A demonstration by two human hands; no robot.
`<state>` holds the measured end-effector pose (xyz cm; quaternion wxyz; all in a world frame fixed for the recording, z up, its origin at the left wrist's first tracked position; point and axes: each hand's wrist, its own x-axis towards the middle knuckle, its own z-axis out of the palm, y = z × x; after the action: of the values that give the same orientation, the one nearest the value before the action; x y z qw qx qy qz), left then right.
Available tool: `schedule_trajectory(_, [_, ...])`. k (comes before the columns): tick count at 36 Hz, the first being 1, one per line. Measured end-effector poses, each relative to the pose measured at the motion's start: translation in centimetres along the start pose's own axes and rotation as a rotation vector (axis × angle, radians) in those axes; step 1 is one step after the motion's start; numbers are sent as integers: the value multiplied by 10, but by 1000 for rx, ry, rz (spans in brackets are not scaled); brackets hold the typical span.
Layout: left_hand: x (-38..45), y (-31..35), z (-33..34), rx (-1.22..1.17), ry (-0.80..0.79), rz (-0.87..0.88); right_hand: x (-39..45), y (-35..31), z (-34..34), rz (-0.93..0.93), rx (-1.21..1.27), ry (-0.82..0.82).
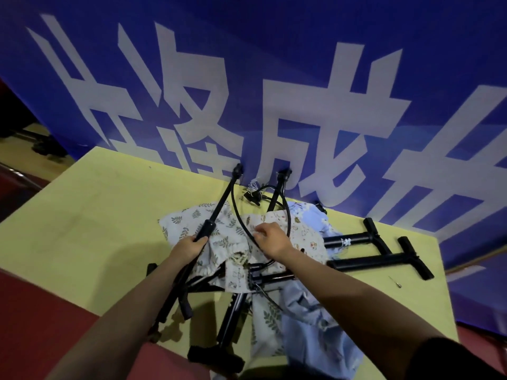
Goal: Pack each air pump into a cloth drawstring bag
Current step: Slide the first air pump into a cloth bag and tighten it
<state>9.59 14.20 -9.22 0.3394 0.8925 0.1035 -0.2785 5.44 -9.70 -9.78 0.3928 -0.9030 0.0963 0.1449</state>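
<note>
My left hand (189,246) grips the barrel of a black air pump (219,207) that slants up and away over the table, its black hose (238,215) looping beside it. Right of it, my right hand (270,238) pinches the edge of a cream printed drawstring bag (307,234) lying on a leaf-print bag (189,220). A second black pump (277,193) leans behind that bag. Two more black pumps (354,239) (384,260) with T-handles lie flat on the right. Other pumps (233,319) lie under the cloth near me.
The yellow table (96,215) stands against a blue banner (274,64) with large pale characters. A pale blue bag (310,325) hangs over the near edge. A small needle (395,282) lies at the right. Red floor (41,325) lies to the left.
</note>
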Motion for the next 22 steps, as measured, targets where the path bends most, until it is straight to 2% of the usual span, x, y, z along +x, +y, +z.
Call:
schedule_trajectory(3, [8,3,1,-41,-54,-34,3,1,-3,-38,68,-53])
schedule_trajectory(5, [9,9,5,-83,-88,4,1,-3,-11,-52,158,-102])
schedule_trajectory(8, [3,17,11,-130,-87,94,2,-9,-25,39,377,-187])
schedule_trajectory(11, [1,13,11,-173,-32,143,4,-22,-35,85,753,-230])
schedule_trajectory(13, [-1,10,7,-171,48,154,3,-32,-43,94,901,-219])
schedule_trajectory(18, [-13,16,-10,-334,215,210,-5,-55,-61,2,1107,-187])
schedule_trajectory(22, [-42,42,-20,-482,275,325,-13,-73,-76,-64,1224,-170])
